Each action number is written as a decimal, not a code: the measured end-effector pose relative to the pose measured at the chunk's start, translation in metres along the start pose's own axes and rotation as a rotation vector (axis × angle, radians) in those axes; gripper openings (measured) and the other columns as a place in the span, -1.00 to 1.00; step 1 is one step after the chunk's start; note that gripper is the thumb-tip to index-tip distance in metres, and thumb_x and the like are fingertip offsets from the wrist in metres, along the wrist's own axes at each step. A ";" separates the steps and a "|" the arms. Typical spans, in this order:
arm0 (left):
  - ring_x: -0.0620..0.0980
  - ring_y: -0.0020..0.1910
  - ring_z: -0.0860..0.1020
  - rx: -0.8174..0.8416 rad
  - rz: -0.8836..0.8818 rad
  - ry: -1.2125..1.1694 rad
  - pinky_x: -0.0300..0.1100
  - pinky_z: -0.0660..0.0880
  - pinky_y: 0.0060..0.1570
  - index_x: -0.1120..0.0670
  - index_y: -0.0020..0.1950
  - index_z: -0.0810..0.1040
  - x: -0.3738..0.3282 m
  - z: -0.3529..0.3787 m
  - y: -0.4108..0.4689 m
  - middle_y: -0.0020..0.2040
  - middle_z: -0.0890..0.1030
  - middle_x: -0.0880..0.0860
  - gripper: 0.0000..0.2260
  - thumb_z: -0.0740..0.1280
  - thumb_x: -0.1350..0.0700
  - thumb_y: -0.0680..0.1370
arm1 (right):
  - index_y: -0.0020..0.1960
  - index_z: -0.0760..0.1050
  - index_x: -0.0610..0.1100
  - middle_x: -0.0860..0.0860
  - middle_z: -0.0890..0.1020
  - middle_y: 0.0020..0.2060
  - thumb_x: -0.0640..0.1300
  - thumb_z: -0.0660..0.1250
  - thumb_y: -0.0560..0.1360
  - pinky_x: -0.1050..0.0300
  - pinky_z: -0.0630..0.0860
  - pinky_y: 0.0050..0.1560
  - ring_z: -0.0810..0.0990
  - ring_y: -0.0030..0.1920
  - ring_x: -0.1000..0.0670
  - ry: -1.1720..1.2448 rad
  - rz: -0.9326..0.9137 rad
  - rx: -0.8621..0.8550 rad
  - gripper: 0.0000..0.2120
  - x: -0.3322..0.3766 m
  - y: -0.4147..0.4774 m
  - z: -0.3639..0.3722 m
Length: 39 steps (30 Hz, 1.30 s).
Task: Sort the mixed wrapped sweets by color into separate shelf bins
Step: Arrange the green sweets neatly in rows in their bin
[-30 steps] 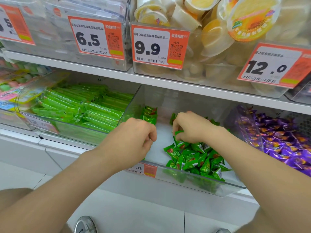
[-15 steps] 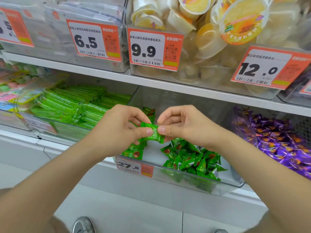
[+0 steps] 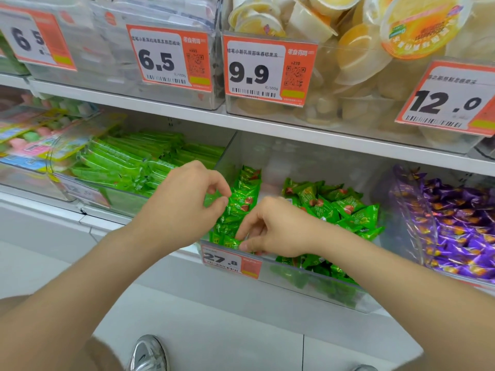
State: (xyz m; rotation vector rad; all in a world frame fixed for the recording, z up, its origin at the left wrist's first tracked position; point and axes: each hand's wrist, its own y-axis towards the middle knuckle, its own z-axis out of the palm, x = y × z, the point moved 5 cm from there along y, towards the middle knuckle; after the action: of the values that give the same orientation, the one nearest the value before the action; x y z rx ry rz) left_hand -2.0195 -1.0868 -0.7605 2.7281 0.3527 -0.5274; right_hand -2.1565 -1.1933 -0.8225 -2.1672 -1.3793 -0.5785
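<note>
Tag 27.8 fronts the bin where my right hand pinches a green sweet at its front-left corner; my left hand hovers, fingers loosely curled, apart. Upper tags: 6.5, 9.9, 12.0.

sweets: glossy green foil | bin: clear smooth plastic

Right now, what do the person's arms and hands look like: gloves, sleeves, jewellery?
Left hand and right hand are bare: no gloves or rings. No watch or band on either wrist. Both forearms are uncovered to the frame edge; no sleeve shows.
</note>
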 end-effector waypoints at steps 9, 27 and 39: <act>-0.23 -0.20 0.43 0.005 -0.020 0.026 -0.15 0.31 -0.15 -0.17 0.01 0.69 0.002 0.003 -0.002 -0.04 0.51 -0.08 -0.91 0.41 0.00 0.57 | -0.08 0.74 -0.07 0.06 0.73 -0.33 -0.18 0.60 0.42 0.34 0.58 -0.20 0.70 -0.32 0.16 -0.050 -0.103 0.015 -0.90 0.004 0.030 0.011; 0.00 -0.04 0.56 -0.008 0.080 0.078 0.03 0.55 0.02 -0.12 0.02 0.70 -0.002 0.009 0.000 -0.08 0.58 -0.07 -0.82 0.36 0.15 0.58 | 0.16 0.68 -0.03 0.04 0.75 -0.29 -0.10 0.55 0.49 0.45 0.49 -0.23 0.69 -0.35 0.17 -0.166 -0.082 0.104 -0.75 0.004 0.017 0.005; 0.23 0.44 0.42 0.515 0.257 0.322 0.13 0.44 0.38 0.17 0.20 0.57 -0.029 0.114 0.040 0.36 0.49 0.22 -0.78 0.21 0.20 0.62 | 0.35 0.48 -0.08 -0.16 0.50 0.29 -0.04 0.32 0.53 -0.10 0.42 0.33 0.45 0.36 -0.24 -0.617 0.371 -0.277 -0.60 -0.098 0.019 -0.068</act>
State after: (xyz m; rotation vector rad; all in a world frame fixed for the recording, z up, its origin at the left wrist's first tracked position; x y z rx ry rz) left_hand -2.0692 -1.1709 -0.8369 3.2958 -0.0782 -0.1128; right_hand -2.1841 -1.3110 -0.8307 -2.8939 -1.1616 0.0614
